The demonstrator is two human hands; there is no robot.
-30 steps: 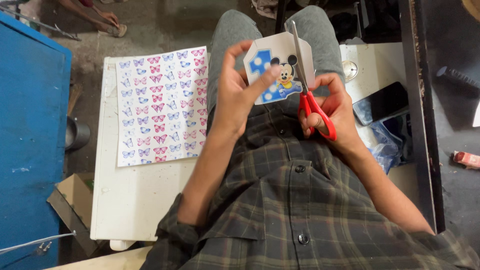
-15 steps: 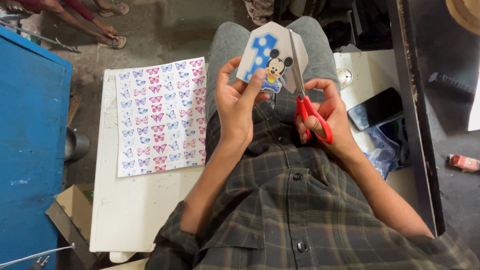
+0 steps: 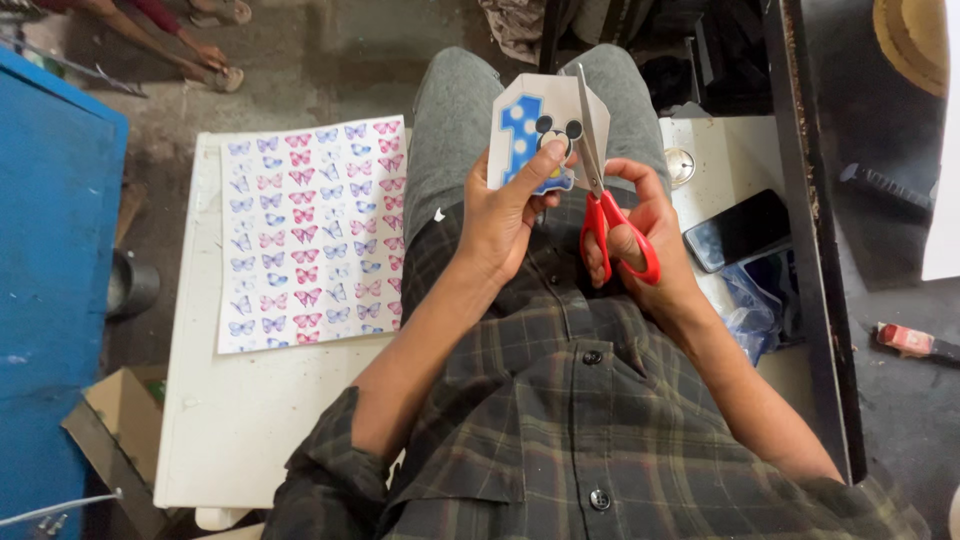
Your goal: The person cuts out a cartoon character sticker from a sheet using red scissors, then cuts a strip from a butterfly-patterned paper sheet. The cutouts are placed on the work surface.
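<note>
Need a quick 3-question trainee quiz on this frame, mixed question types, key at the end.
1. True or false: the right hand holds red-handled scissors.
2. The left hand holds which item? A) the butterfly sticker sheet B) a paper cutout with a blue numeral and a cartoon mouse C) the black phone
3. Fill in: the butterfly sticker sheet lies flat on the white ____, on the person's left.

Key: 1 true; 2 B; 3 table.
</note>
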